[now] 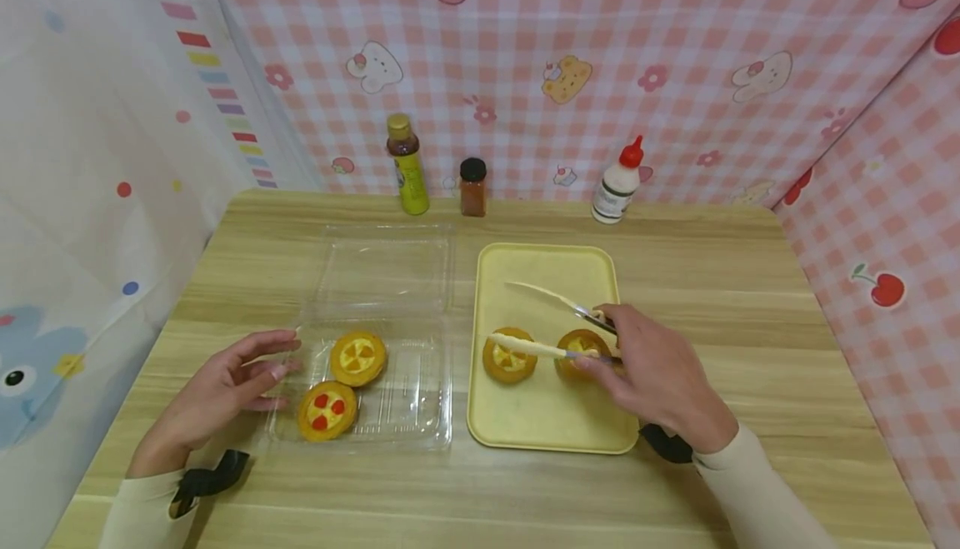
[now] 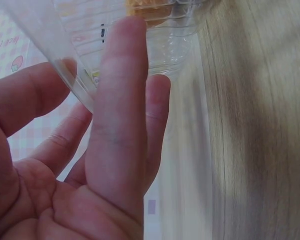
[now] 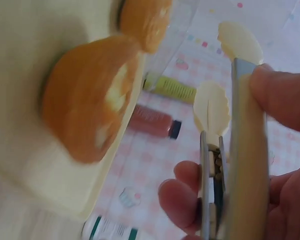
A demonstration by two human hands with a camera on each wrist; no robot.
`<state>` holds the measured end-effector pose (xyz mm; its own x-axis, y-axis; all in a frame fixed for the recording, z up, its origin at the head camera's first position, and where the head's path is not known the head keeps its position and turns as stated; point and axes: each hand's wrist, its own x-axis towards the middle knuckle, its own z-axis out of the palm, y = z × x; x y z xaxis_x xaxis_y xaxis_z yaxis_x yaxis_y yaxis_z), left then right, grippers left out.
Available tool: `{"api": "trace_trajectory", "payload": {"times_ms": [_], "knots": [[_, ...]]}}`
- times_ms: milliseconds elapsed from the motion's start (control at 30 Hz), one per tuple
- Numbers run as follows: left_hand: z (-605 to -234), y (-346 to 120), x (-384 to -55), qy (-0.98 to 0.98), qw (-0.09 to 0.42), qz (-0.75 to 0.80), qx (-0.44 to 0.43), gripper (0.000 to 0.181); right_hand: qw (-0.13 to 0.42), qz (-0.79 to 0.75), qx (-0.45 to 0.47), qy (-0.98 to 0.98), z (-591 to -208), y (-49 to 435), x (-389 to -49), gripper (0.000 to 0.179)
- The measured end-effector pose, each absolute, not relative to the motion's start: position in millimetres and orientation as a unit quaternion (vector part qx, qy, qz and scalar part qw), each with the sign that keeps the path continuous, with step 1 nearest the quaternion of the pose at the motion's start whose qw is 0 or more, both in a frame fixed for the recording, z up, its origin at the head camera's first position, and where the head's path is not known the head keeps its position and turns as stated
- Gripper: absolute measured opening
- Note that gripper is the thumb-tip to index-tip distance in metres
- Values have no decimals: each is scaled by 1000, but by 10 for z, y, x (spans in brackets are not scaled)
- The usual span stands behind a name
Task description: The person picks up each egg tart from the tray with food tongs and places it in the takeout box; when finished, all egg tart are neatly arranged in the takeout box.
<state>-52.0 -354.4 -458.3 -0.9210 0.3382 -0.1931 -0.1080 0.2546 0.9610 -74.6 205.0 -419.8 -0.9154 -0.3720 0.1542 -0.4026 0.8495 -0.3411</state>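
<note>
Near the left edge of a clear plastic container (image 1: 405,432), my left hand (image 1: 232,378) has its fingers spread and mostly straight. In the left wrist view, a fingertip appears to touch the container's wall (image 2: 65,82). Two tarts sit in the container: one with yellow pieces (image 1: 358,357), one with red dots (image 1: 327,410). My right hand (image 1: 660,366) grips tongs (image 1: 528,346) with cream-coloured tips, spread apart and holding nothing. Below them on the yellow tray (image 1: 555,428) lie a left tart (image 1: 510,370) and a right tart (image 1: 581,339), the latter partly hidden by tongs and hand.
Along the back of the wooden table (image 1: 712,274) stand a green-labelled bottle (image 1: 410,174), a small black-capped jar (image 1: 473,191) and a white bottle with red nozzle (image 1: 617,187). The container's transparent lid (image 1: 386,270) lies folded back. A pink checked cloth (image 1: 487,57) hangs behind.
</note>
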Motion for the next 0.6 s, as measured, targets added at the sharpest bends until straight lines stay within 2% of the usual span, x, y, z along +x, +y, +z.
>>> {"api": "trace_trajectory", "payload": {"times_ms": [333,600], "knots": [[-4574,-3547,-536,774,180,602,79,49,115,179,190,-959,-4301,2469,-615,66],[-4597,-3543,-499,773,175,605,76,50,132,172,185,-959,-4419,2702,-455,65]]}}
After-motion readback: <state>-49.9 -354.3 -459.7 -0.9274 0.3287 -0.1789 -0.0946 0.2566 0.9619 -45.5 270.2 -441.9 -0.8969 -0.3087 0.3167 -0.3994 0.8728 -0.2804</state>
